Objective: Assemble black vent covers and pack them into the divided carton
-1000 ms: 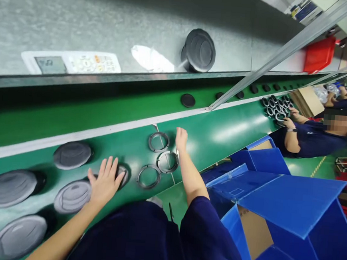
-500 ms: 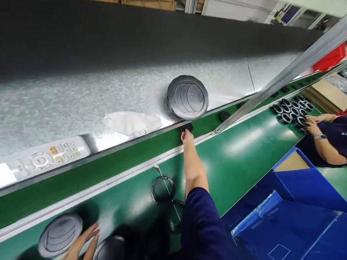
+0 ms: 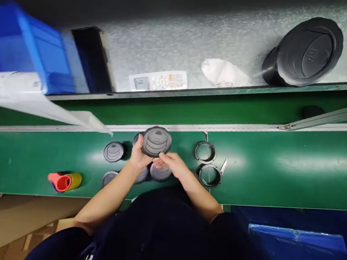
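Note:
My left hand [image 3: 140, 153] is closed on the left edge of a round dark air vent [image 3: 157, 141], held face up above the green bench. My right hand [image 3: 173, 163] has its thumb at the vent's lower edge; its other fingers are partly hidden underneath. Below and around the hands lie several more round vents, among them one at left [image 3: 113, 152], one at lower left [image 3: 109, 178] and one under my right hand [image 3: 160, 173]. To the right are two black rings, an upper ring [image 3: 205, 152] and a lower ring [image 3: 210, 175].
A tall black round-topped piece [image 3: 308, 52], white cloth [image 3: 224, 72], remote control [image 3: 159, 81] and blue bin [image 3: 44, 51] stand on the metal shelf. A red and yellow tape roll [image 3: 65, 181] is at bench left. A slanted metal strut [image 3: 327, 117] rises at right; blue boxes [image 3: 296, 252] sit below.
My right hand has come back from the dark piece on the green strip behind the bench. My left hand has lifted a vent, and both hands now meet at it. The view has swung left.

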`<action>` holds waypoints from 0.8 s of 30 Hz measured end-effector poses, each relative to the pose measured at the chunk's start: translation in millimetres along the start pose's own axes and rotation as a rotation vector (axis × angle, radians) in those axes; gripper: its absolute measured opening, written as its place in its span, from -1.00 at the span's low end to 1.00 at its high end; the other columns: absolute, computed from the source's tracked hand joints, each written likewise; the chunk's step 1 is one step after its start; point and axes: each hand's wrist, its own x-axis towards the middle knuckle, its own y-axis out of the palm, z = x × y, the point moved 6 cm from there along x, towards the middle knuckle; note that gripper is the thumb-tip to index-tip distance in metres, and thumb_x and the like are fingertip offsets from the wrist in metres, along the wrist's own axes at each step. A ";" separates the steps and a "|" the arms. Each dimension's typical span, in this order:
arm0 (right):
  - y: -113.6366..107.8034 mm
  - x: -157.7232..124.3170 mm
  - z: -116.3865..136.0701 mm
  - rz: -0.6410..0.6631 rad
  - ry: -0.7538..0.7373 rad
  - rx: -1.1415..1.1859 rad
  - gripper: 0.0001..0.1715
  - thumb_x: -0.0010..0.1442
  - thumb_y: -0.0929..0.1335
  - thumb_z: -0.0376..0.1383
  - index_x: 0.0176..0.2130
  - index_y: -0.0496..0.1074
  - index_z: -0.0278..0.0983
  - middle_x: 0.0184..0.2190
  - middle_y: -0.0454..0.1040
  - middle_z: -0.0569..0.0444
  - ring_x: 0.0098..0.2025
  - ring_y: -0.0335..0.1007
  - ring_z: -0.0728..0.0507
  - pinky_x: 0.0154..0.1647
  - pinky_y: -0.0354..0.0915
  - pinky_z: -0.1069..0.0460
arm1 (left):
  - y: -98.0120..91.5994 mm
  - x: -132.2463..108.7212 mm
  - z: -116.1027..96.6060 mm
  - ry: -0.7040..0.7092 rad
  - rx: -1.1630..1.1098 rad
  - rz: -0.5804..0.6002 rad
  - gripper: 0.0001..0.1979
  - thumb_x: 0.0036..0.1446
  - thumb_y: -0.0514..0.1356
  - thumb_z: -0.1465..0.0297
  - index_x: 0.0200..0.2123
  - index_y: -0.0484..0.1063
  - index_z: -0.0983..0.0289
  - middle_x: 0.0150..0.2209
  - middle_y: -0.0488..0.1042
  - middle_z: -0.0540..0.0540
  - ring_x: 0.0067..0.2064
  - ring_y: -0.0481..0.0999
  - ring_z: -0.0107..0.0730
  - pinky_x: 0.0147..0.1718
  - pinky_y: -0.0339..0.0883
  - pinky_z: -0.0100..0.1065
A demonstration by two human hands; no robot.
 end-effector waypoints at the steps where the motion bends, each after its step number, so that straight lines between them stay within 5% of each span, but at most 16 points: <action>1: -6.9 -4.6 11.2 -0.095 -0.073 -0.150 -0.23 0.08 0.40 0.37 -0.36 0.58 -0.29 -0.43 0.55 -0.02 -0.35 0.47 -0.14 -0.21 0.45 -0.08 | -4.3 -11.9 -4.6 0.042 -0.046 0.004 -0.17 0.25 0.03 -0.23 0.37 0.29 0.20 0.29 0.40 0.27 0.37 0.30 0.19 0.24 0.34 0.17; 4: -11.8 -29.2 62.6 -0.364 -0.473 -0.646 -0.33 0.31 0.28 0.26 -0.12 0.64 -0.19 -0.11 0.53 -0.08 0.01 0.44 -0.22 0.17 0.35 -0.19 | -9.9 -44.1 -9.4 0.096 -0.152 0.071 -0.13 0.24 0.04 -0.27 0.37 0.28 0.21 0.30 0.39 0.26 0.39 0.27 0.14 0.31 0.26 0.14; 7: 22.7 -51.9 81.5 -0.290 -0.715 -1.022 -0.46 0.44 0.22 0.10 0.09 0.61 -0.06 0.21 0.37 -0.03 0.29 0.19 -0.26 0.40 0.12 -0.23 | -9.7 -72.9 -5.2 0.100 -0.211 0.149 -0.07 0.17 0.03 -0.34 0.38 0.28 0.14 0.31 0.39 0.20 0.39 0.27 0.11 0.32 0.25 0.11; 12: 61.1 -73.9 68.1 -0.238 -0.736 -1.134 -0.31 0.52 0.07 0.08 0.03 0.65 -0.07 0.26 0.35 0.00 0.32 0.12 -0.28 0.42 0.06 -0.28 | -7.3 -114.7 5.3 0.082 -0.236 0.239 -0.02 0.06 0.16 -0.35 0.37 0.31 0.15 0.21 0.48 0.23 0.32 0.36 0.19 0.27 0.29 0.08; 19: 73.2 -106.6 72.4 -0.315 -0.725 -0.859 -0.12 0.54 -0.07 0.06 -0.05 0.66 -0.20 0.14 0.46 -0.02 0.22 0.37 -0.16 0.34 0.28 -0.16 | -9.0 -154.9 9.7 0.057 -0.268 0.261 0.03 0.03 0.09 -0.41 0.28 0.38 0.27 0.12 0.53 0.36 0.26 0.40 0.28 0.21 0.31 0.18; 24: 90.6 -119.2 54.6 -0.309 -0.798 -1.012 -0.18 0.52 -0.08 0.08 0.23 0.49 -0.16 0.30 0.35 -0.06 0.37 0.22 -0.22 0.40 0.20 -0.24 | -20.0 -162.4 16.1 -0.003 -0.333 0.236 -0.05 0.19 -0.06 -0.35 0.23 0.42 0.32 0.08 0.55 0.35 0.29 0.37 0.23 0.24 0.29 0.17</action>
